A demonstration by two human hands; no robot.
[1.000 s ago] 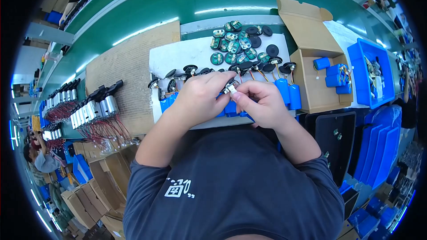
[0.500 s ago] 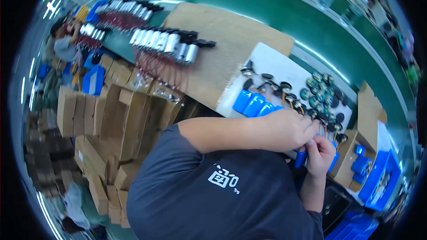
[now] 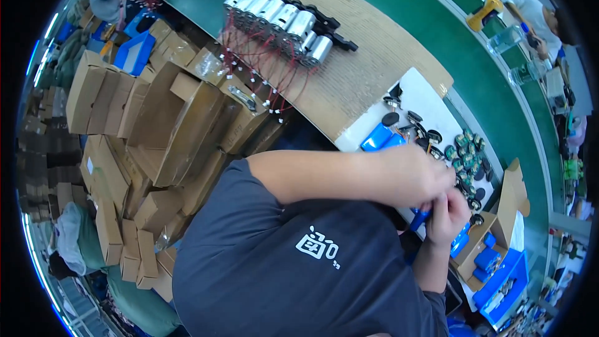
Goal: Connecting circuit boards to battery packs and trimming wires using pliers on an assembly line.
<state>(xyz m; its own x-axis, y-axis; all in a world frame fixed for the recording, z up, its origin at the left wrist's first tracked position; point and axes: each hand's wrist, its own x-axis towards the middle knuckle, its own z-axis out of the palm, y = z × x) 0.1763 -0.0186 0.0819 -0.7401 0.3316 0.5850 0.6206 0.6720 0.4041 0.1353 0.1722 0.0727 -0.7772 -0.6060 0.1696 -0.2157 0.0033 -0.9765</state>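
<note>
My left hand (image 3: 430, 178) reaches across from the left, its fingers bent and pressed together at my right hand (image 3: 450, 213). What the left fingers pinch is hidden and slightly blurred. Thumb and fingers of the right hand are closed around the end of a small blue battery pack (image 3: 418, 219), which sticks out below the fingertips. Beyond my hands is a white board (image 3: 428, 95) bearing more blue packs (image 3: 378, 138), round black parts with wires (image 3: 417, 118) and a cluster of round green circuit boards (image 3: 465, 153).
Silver motors (image 3: 281, 17) with red wires line the brown cardboard sheet (image 3: 368, 37). To the right are an open carton (image 3: 469, 264) with blue packs and a blue bin (image 3: 513, 293). Cardboard boxes (image 3: 181, 131) are stacked at left. Bottles (image 3: 506, 39) stand across the green bench.
The whole view has shifted and turned, bringing the motors further right. My hands stay together; the blue pack between them is tilted more.
</note>
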